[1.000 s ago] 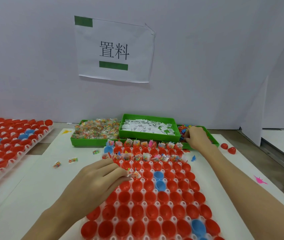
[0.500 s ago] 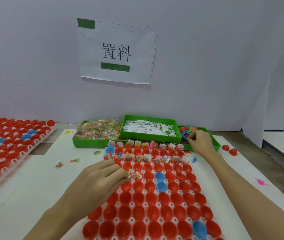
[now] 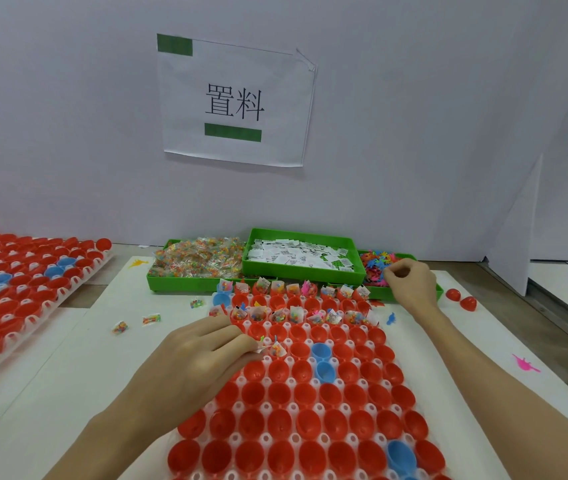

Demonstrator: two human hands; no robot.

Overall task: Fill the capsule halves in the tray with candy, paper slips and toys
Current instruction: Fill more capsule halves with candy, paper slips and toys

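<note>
A white tray point(image 3: 266, 407) of red and a few blue capsule halves point(image 3: 312, 424) lies in front of me. Its two far rows hold candy, slips and toys. My left hand point(image 3: 192, 362) rests on the tray's left side and pinches a small bundle of candy, slip and toy point(image 3: 273, 348) over a red half in the third row. My right hand point(image 3: 410, 284) reaches into the green toy bin point(image 3: 440, 291), fingers curled, pinching among the small coloured toys point(image 3: 376, 265). Behind the tray stand a green bin of candy packets point(image 3: 196, 261) and a green bin of paper slips point(image 3: 298, 254).
A second tray of red and blue halves point(image 3: 23, 289) sits at the left. Loose candy packets point(image 3: 137, 322) lie on the white mat, with a blue toy point(image 3: 391, 318), a pink toy point(image 3: 524, 365) and two red halves point(image 3: 460, 299) at the right. A wall with a paper sign point(image 3: 235, 102) closes the back.
My right hand has drawn slightly back over the toy bin with its fingers curled tighter. The left hand has stayed in place with its bundle.
</note>
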